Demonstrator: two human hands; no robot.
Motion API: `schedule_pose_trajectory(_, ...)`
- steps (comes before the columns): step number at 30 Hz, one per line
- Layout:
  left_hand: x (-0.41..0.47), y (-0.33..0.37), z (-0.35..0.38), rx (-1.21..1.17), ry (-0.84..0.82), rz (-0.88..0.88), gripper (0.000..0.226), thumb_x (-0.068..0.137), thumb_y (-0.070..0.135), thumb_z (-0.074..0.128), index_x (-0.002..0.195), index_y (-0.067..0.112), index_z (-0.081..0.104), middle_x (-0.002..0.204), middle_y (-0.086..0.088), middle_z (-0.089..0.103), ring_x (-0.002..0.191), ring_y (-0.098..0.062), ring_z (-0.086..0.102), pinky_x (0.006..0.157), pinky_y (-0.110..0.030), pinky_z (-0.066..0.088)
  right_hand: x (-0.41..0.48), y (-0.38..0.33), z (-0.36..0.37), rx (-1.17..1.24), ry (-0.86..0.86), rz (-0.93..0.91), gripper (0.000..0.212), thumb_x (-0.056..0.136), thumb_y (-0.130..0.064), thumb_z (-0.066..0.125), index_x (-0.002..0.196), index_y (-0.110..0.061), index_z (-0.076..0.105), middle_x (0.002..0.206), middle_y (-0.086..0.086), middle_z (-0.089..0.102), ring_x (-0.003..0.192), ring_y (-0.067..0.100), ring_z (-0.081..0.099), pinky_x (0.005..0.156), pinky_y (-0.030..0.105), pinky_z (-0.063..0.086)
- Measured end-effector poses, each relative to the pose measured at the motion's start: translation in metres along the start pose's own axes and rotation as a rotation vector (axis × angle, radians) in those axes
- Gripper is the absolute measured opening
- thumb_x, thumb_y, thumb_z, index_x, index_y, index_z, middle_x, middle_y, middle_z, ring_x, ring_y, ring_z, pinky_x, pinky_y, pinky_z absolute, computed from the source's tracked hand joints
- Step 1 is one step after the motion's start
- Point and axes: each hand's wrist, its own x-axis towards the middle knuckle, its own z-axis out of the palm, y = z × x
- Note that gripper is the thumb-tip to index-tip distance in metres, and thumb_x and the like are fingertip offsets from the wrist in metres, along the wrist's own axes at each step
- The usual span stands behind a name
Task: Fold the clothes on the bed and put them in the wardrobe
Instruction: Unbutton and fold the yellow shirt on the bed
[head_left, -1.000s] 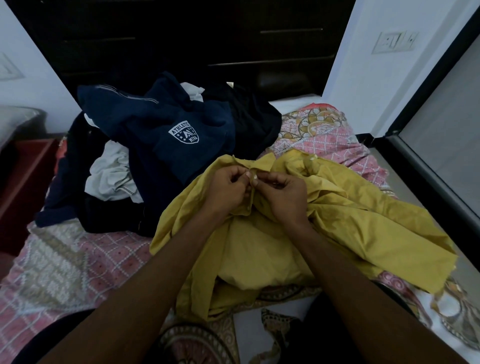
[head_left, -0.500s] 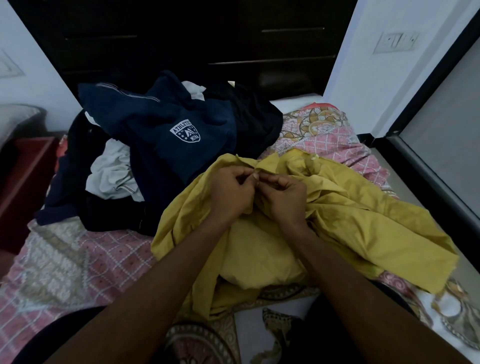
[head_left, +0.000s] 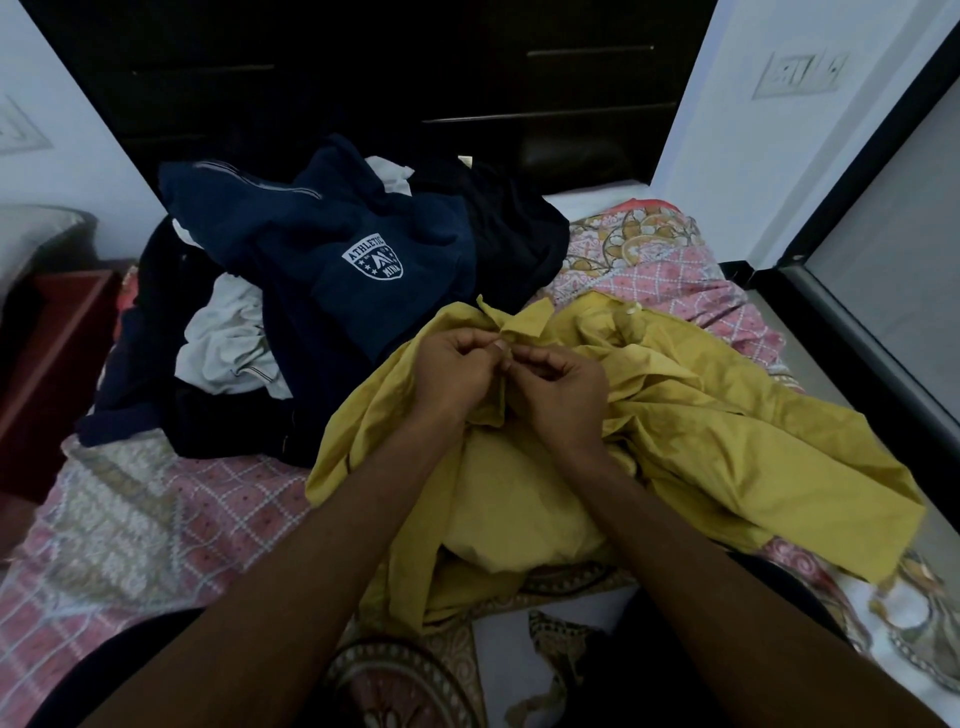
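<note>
side table: reddish-brown side table (head_left: 52, 364) at the far left edge, beside the bed, not part of this job
bed: pink patterned bedsheet (head_left: 156, 519) showing on the left, clothes heaped further back and over to the right
pile: white garment (head_left: 228, 343) crumpled under a navy sweatshirt (head_left: 332, 249) with a crest on it, black garment (head_left: 514, 228) just right of that, all unfolded
behind the pile: dark cabinet (head_left: 363, 78) with bar handles, maybe that's the wardrobe, honestly can't tell
left hand: left hand (head_left: 457, 364) is curled, fingertips pinching the yellow cloth at a front edge near the collar
right hand: right hand (head_left: 558, 379) does the same, fingertip to fingertip with the left, nipping the same bit of edge; looks to me like fiddling with a button, but the fingers hide it so I won't swear to it
yellow shirt: yellow shirt (head_left: 727, 441) lies rumpled on the near side of the bed, right in front of the person, spilling off to the right, its upper left touching the dark pile
how it'll handle: thin, light, floppy cotton by the look, zero stiffness, so it'll sag wherever it isn't held; I'd take it by the shoulders or the collar seam and shake it flat, not by some loose fold
far right: dark-framed door (head_left: 883, 286) with a grey panel
</note>
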Motion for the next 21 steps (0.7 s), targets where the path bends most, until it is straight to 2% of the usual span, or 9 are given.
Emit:
schedule_pose_trajectory(2, 0.001, -0.003, 0.0, 0.044, 0.036, 0.046, 0.017, 0.088, 0.011, 0.071, 0.075, 0.02, 0.076, 0.071, 0.004, 0.074, 0.074, -0.009, 0.07, 0.073, -0.027, 0.058, 0.0, 0.0, 0.001, 0.094, -0.026, 0.076, 0.018, 0.083, -0.006, 0.08, 0.101, -0.009, 0.078, 0.086, -0.005, 0.077, 0.08, 0.008, 0.074, 0.071, 0.023, 0.059)
schedule_pose_trajectory(7, 0.002, -0.006, -0.001, -0.013, 0.007, -0.003, 0.005, 0.088, 0.014, 0.073, 0.085, 0.015, 0.077, 0.077, -0.003, 0.076, 0.08, -0.017, 0.073, 0.075, -0.032, 0.06, 0.0, 0.001, 0.001, 0.15, -0.012, 0.112, 0.019, 0.084, -0.005, 0.079, 0.102, -0.007, 0.078, 0.089, 0.0, 0.078, 0.081, 0.01, 0.074, 0.072, 0.024, 0.058)
schedule_pose_trajectory(14, 0.001, -0.004, 0.001, 0.052, -0.007, -0.036, 0.014, 0.094, 0.015, 0.064, 0.086, 0.013, 0.076, 0.081, -0.001, 0.075, 0.074, -0.007, 0.069, 0.064, -0.018, 0.055, -0.005, -0.004, 0.005, -0.019, 0.035, 0.027, 0.012, 0.085, -0.01, 0.079, 0.097, -0.011, 0.08, 0.084, -0.006, 0.076, 0.074, 0.001, 0.071, 0.066, 0.017, 0.055)
schedule_pose_trajectory(15, 0.0, -0.003, 0.0, 0.014, -0.021, -0.075, 0.014, 0.094, 0.014, 0.063, 0.09, 0.012, 0.076, 0.084, -0.002, 0.075, 0.077, -0.009, 0.07, 0.066, -0.019, 0.056, -0.005, -0.006, 0.004, -0.053, 0.045, -0.001, 0.01, 0.085, -0.012, 0.079, 0.095, -0.012, 0.081, 0.082, -0.008, 0.075, 0.073, 0.0, 0.071, 0.065, 0.016, 0.054)
schedule_pose_trajectory(17, 0.001, 0.0, 0.0, -0.142, -0.085, -0.232, 0.015, 0.095, 0.013, 0.061, 0.095, 0.008, 0.075, 0.089, -0.007, 0.075, 0.085, -0.019, 0.07, 0.073, -0.031, 0.059, -0.005, -0.009, 0.001, -0.119, 0.052, -0.061, 0.008, 0.084, -0.013, 0.079, 0.092, -0.015, 0.081, 0.079, -0.012, 0.074, 0.07, -0.004, 0.068, 0.064, 0.012, 0.05)
schedule_pose_trajectory(19, -0.002, 0.005, 0.001, -0.246, -0.142, -0.36, 0.016, 0.096, 0.016, 0.058, 0.095, 0.009, 0.073, 0.084, -0.008, 0.072, 0.079, -0.021, 0.065, 0.067, -0.035, 0.055, -0.005, -0.012, 0.0, -0.191, 0.047, -0.094, 0.009, 0.084, -0.015, 0.079, 0.092, -0.016, 0.082, 0.079, -0.01, 0.075, 0.066, -0.008, 0.065, 0.063, 0.012, 0.049)
schedule_pose_trajectory(21, -0.004, 0.005, 0.004, -0.213, -0.139, -0.358, 0.016, 0.097, 0.017, 0.058, 0.099, 0.01, 0.072, 0.085, -0.008, 0.07, 0.076, -0.02, 0.062, 0.063, -0.033, 0.051, -0.003, -0.014, -0.003, -0.224, 0.042, -0.088, 0.008, 0.084, -0.015, 0.078, 0.092, -0.015, 0.082, 0.077, -0.011, 0.074, 0.064, -0.011, 0.063, 0.061, 0.009, 0.048)
